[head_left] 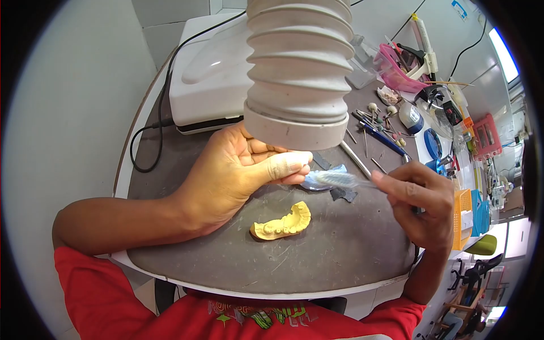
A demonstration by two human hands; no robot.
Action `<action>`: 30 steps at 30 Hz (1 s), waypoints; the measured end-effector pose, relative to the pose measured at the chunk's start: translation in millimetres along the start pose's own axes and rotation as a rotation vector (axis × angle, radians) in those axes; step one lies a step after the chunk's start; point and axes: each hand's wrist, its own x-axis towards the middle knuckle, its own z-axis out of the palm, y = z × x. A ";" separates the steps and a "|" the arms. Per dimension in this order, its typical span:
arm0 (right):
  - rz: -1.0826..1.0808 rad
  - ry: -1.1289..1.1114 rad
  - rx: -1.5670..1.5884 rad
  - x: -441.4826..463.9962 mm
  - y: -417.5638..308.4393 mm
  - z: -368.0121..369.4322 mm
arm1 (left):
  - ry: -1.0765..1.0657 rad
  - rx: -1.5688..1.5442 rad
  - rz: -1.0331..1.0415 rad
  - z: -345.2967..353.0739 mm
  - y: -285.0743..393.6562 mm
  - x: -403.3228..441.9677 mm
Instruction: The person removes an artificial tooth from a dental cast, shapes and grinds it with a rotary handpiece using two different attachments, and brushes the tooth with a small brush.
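Observation:
Below the mouth of the hose, my left hand (249,164) is closed in a pinch; whatever lies between its fingertips is too small or hidden to name. My right hand (416,198) grips the handle of a clear brush (340,179), its bristles pointing left near my left fingertips. Behind the bristles a light blue piece (317,180) rests on the grey mat, with dark grey scraps (343,194) beside it. A yellow dental model (282,222) lies on the mat nearer to me, touched by neither hand.
A white ribbed hose (297,73) hangs over the work spot. At the back left stands a white machine (212,73) with a black cable. Small rotary tools, a blue pen-like tool (385,140) and a pink basket (399,68) are at the back right; an orange basket (462,220) stands right.

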 end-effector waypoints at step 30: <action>-0.033 0.127 -0.285 -1.5 7.2 4.3 | 0.022 -0.025 -0.011 1.6 0.0 -0.9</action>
